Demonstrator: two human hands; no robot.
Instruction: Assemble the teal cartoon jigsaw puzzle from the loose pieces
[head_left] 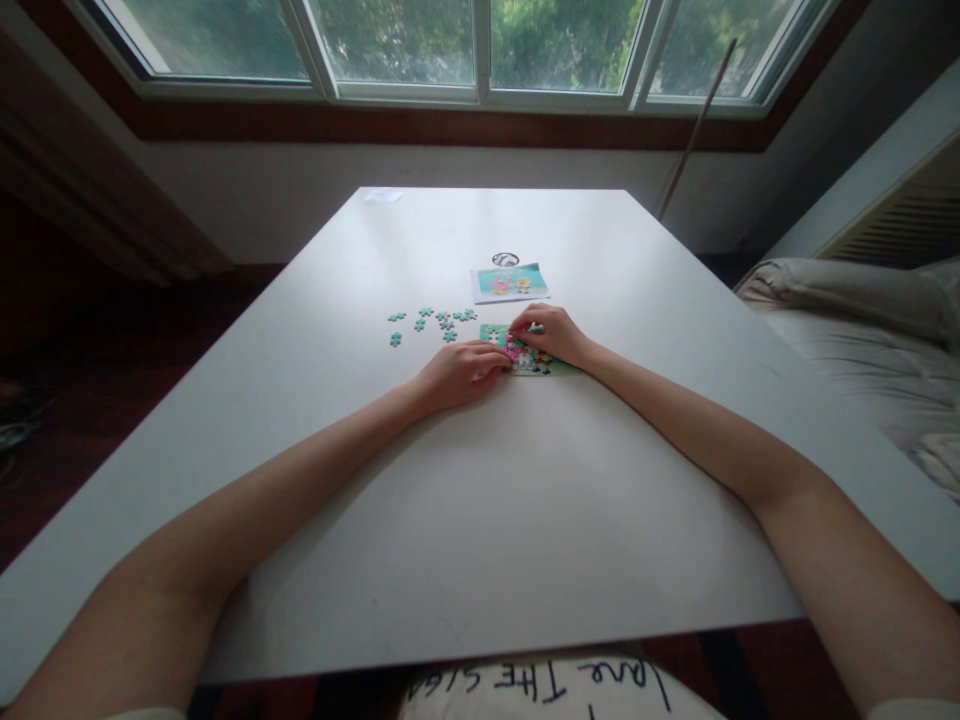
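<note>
A partly assembled jigsaw puzzle [534, 364] with pink and yellow cartoon figures on a teal and green ground lies on the white table. My left hand [461, 373] rests at its lower left, fingers stretched loosely over the edge, thumb tucked below. Over the upper right part, my right hand [559, 332] has thumb and fingers drawn together in a pinch. A teal puzzle piece [536, 328] shows between those fingers, partly hidden. Several loose teal pieces [448, 335] lie scattered to the left of the puzzle.
Behind the puzzle lies a picture sheet [511, 284] with similar figures, and a small dark-and-white round item [505, 259] just beyond it. White paper [383, 197] sits at the table's far left corner. A cushioned seat [847, 330] is on the right; a stick [697, 128] leans by the window.
</note>
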